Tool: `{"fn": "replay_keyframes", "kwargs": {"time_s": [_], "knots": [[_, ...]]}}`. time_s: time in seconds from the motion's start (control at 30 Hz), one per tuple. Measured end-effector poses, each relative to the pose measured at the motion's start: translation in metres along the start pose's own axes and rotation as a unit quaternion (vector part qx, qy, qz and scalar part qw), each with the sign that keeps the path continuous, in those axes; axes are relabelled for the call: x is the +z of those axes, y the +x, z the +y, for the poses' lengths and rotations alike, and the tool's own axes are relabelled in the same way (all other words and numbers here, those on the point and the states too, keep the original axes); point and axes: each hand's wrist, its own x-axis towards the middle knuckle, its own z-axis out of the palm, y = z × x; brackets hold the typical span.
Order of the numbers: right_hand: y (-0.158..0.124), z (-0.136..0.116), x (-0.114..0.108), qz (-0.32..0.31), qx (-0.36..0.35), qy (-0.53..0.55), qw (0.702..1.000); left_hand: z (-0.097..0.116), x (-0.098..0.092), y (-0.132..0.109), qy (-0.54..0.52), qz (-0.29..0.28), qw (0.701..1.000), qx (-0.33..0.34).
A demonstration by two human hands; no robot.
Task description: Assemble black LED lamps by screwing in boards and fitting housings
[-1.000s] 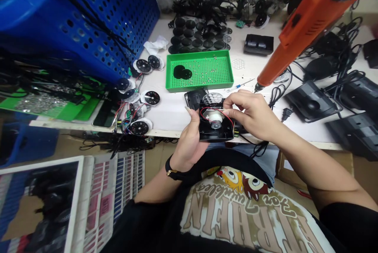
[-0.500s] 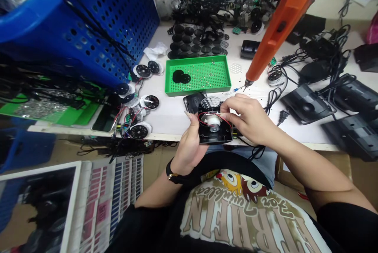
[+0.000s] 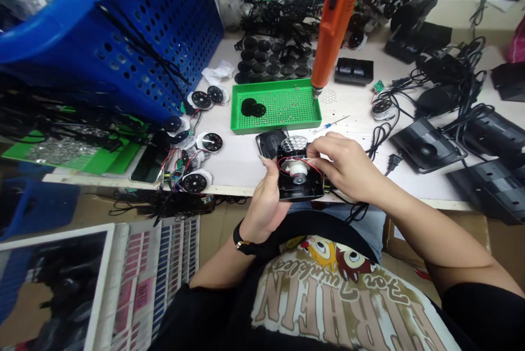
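I have the left hand (image 3: 266, 200) cradling the black housing (image 3: 305, 191) over the counter's (image 3: 240, 169) near edge, the right hand (image 3: 342, 164) pinching its far right side, exact part unclear; I'd hold it level and keep the red wire (image 3: 279, 164) untrapped, green tray (image 3: 264, 129) just beyond

Upside down from where I stand, lettering runs across the front of the worker's black cotton T-shirt with a pale, brown-and-cream print (image 3: 344, 296), around five o'clock. The looping dark script reads "For Twinkles"; the big tan block capitals look like "ETRHEIN", their creases leaving some doubt. Between seven and eight o'clock, a small pink rectangular label (image 3: 143, 293) on a white slotted plastic crate (image 3: 174, 274) bears dark characters too blurred for me to read.
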Motion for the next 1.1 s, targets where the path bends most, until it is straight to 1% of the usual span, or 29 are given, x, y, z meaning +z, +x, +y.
{"fn": "replay_keyframes", "kwargs": {"time_s": [0.27, 0.4, 0.53, 0.6, 0.7, 0.77, 0.83, 0.87, 0.93, 0.97, 1.03, 1.1], "knots": [[-0.002, -0.002, 0.000, -0.001, -0.009, -0.032, 0.999, -0.002, -0.002, 0.001, 0.002, -0.007, 1.000, 0.019], [-0.004, -0.004, 0.000, -0.012, -0.004, -0.058, 0.998, -0.001, 0.001, 0.001, -0.016, -0.020, 1.000, 0.016], [-0.009, -0.005, 0.001, -0.003, -0.017, -0.065, 0.998, 0.000, 0.003, 0.002, -0.018, -0.026, 0.999, 0.022], [-0.014, -0.004, 0.000, 0.012, -0.021, -0.036, 0.999, 0.000, 0.003, 0.002, -0.020, -0.012, 0.999, 0.025], [-0.022, 0.002, 0.002, 0.049, -0.007, 0.085, 0.995, 0.000, 0.000, 0.003, -0.018, 0.001, 0.999, 0.030], [-0.027, 0.009, 0.007, 0.090, 0.041, 0.193, 0.976, -0.001, -0.001, 0.003, -0.010, -0.004, 0.999, 0.034], [-0.031, 0.016, 0.015, 0.123, 0.112, 0.294, 0.941, -0.002, -0.002, 0.003, 0.000, -0.008, 0.999, 0.041], [-0.032, 0.019, 0.021, 0.127, 0.145, 0.338, 0.921, -0.003, -0.002, 0.003, 0.005, -0.008, 0.999, 0.044], [-0.033, 0.021, 0.031, 0.105, 0.191, 0.413, 0.884, -0.005, -0.002, 0.003, 0.020, 0.001, 0.999, 0.051], [-0.033, 0.021, 0.036, 0.088, 0.202, 0.445, 0.868, -0.007, -0.001, 0.003, 0.028, 0.007, 0.998, 0.053], [-0.031, 0.015, 0.043, 0.059, 0.205, 0.496, 0.842, -0.010, 0.001, 0.002, 0.045, 0.022, 0.997, 0.056], [-0.029, 0.007, 0.046, 0.044, 0.202, 0.532, 0.821, -0.012, 0.003, 0.001, 0.059, 0.033, 0.996, 0.057]]}}
